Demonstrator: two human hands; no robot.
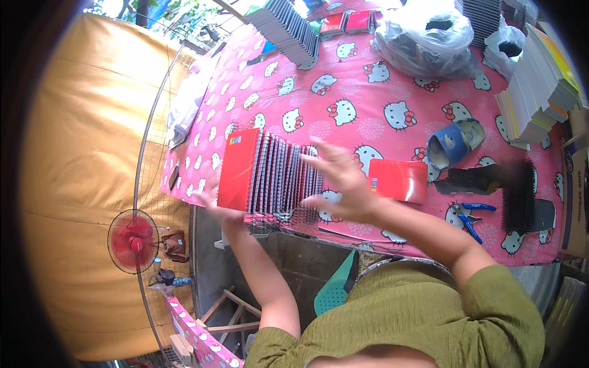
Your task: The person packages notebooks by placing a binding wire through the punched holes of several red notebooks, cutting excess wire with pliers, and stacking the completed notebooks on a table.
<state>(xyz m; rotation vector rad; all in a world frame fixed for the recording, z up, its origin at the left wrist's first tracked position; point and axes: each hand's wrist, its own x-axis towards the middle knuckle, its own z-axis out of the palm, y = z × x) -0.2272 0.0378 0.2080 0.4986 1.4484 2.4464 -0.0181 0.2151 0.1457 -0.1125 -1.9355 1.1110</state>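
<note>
A row of red spiral-bound notebooks (238,168) stands on edge near the table's front, their wire bindings packed side by side. At its left end is my left hand (219,207), fingers apart, by the lower corner of the first red cover; part of the hand may be behind it. My right hand (343,184) is spread open at the other end, its fingertips close to the last bindings; whether they touch is unclear. Right of that hand, a single red notebook (397,180) lies flat. Pliers with blue handles (472,216) rest farther right, beside black spiral binding coils (518,196).
The table has a pink cartoon-cat cover (343,138). A blue slipper-shaped object (454,144) lies to the right, near tall paper stacks (537,92). Farther back are a leaning notebook stack (285,34) and plastic bags (423,40). A red fan (133,241) stands left.
</note>
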